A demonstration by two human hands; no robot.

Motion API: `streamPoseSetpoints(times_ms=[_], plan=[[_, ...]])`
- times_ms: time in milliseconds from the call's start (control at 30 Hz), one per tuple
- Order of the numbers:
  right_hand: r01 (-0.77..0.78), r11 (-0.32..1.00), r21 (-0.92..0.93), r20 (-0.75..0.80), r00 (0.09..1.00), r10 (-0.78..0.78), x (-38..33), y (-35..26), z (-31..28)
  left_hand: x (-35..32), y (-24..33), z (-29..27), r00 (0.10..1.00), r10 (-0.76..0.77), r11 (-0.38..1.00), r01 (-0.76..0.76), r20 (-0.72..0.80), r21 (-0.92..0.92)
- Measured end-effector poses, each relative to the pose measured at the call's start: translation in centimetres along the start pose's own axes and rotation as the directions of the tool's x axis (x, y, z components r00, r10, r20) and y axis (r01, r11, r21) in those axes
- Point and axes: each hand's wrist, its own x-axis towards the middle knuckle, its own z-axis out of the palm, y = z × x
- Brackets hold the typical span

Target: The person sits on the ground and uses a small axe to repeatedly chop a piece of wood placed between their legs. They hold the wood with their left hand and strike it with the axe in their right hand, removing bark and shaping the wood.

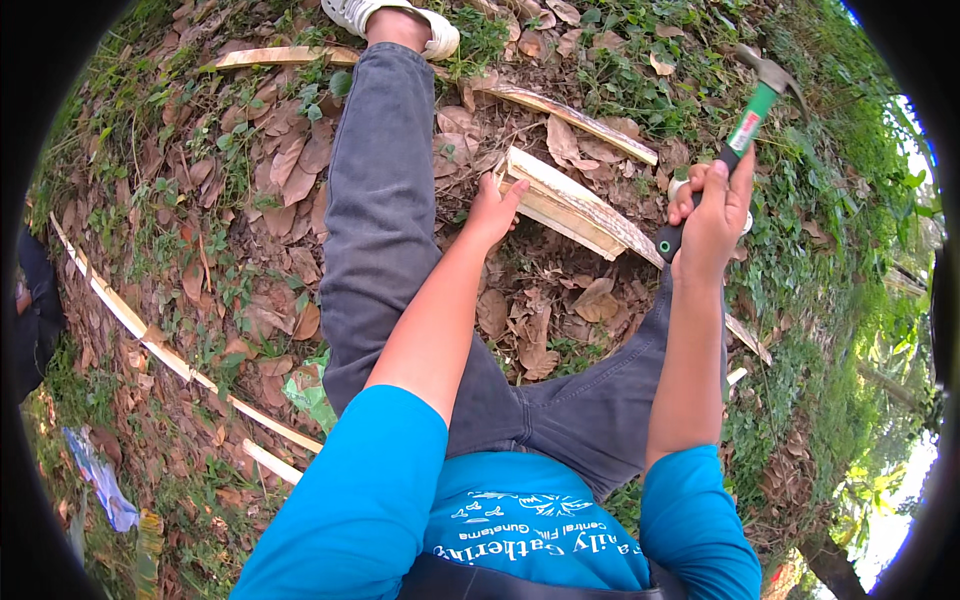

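- We have both hands at work over the ground, between our spread legs.
- Our left hand pinches the left end of the planks, with the thumb on the upper side; the far fingertips are partly hidden.
- Those planks, at least two pale lengths, lie one against another near the middle of the ground, slanting down to the right; the upper one shows rough bark and runs further right.
- Our right hand is wrapped round the black grip of the hammer, its fingers closed.
- The hammer's green neck and claw head point up and away, well apart from our left hand; its butt appears just beside the planks' right end, and we cannot tell whether they touch.
- Beyond the planks, a bark-edged strip lies on the leaves, and a second strip lies toward the ground's upper left, by our shoe.
- Along the ground's left side we see a long lath, with a short lath near its lower end.
- A green wrapper lies beside our left thigh, and a bluish wrapper toward the lower left corner.
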Motion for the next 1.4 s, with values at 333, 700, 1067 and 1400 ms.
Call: streamPoseSetpoints(times_ms=[333, 700, 1067, 1400], plan=[[-0.162, 0.864, -0.477, 0.196, 0.939, 0.284, -1.0, 9.4, -0.5, -1.1, 0.6, -0.3, 0.991, -0.068, 0.996, 0.061, 0.118, 0.062], [-0.168, 0.812, -0.559, 0.09, 0.961, 0.261, -3.5, 11.4, 0.0, 0.4, -1.7, -0.3, 0.991, 0.065, 0.992, -0.077, 0.119, 0.096], [0.068, 0.996, -0.06, -0.159, 0.984, -0.076, 1.0, -2.5, -1.7, -0.3, -1.3, -1.7, 0.991, 0.07, 0.989, -0.083, 0.11, 0.119], [-0.098, 0.881, -0.462, 0.329, 0.904, 0.273, -1.2, 7.2, 1.8, -0.5, -2.2, -1.1, 0.99, 0.106, 0.973, -0.123, 0.097, 0.194]])
